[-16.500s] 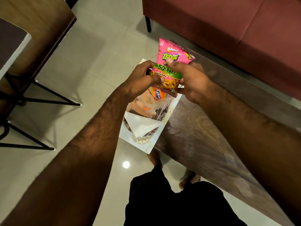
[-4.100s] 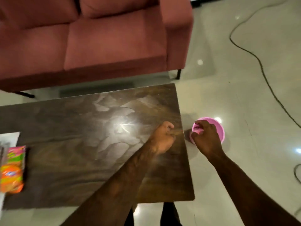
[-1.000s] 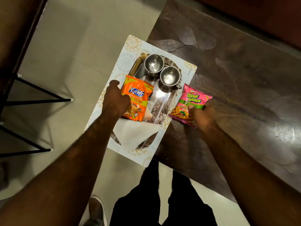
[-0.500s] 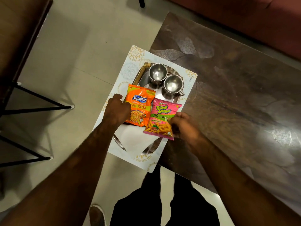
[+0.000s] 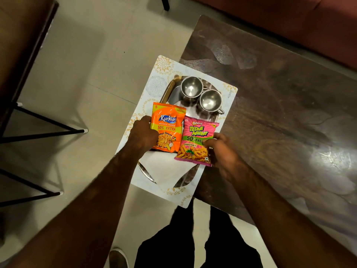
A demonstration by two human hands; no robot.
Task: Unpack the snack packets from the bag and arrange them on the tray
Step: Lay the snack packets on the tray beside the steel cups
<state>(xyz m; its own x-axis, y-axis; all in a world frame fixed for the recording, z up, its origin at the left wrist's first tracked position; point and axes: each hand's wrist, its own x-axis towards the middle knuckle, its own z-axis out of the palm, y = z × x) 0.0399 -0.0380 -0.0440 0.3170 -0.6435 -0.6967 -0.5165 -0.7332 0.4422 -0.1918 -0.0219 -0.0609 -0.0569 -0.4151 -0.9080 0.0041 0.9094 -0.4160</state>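
Observation:
An orange Kurkure packet (image 5: 167, 128) and a pink Tedhe Medhe packet (image 5: 196, 140) lie side by side on the steel tray (image 5: 174, 93), which sits on a white patterned mat (image 5: 160, 74) at the table's left end. My left hand (image 5: 143, 135) grips the orange packet's left edge. My right hand (image 5: 222, 151) pinches the pink packet's right edge. Two steel cups (image 5: 201, 95) stand at the tray's far end. A white napkin (image 5: 166, 169) lies at its near end. No bag is in view.
The dark wooden table (image 5: 280, 122) stretches to the right, with a red sofa (image 5: 289, 22) behind it. Black metal furniture legs (image 5: 38, 130) stand on the tiled floor at the left. The mat overhangs the table's left edge. My legs show below.
My right hand has brought the pink packet from the table onto the tray, beside the orange one. My left hand has stayed on the orange packet.

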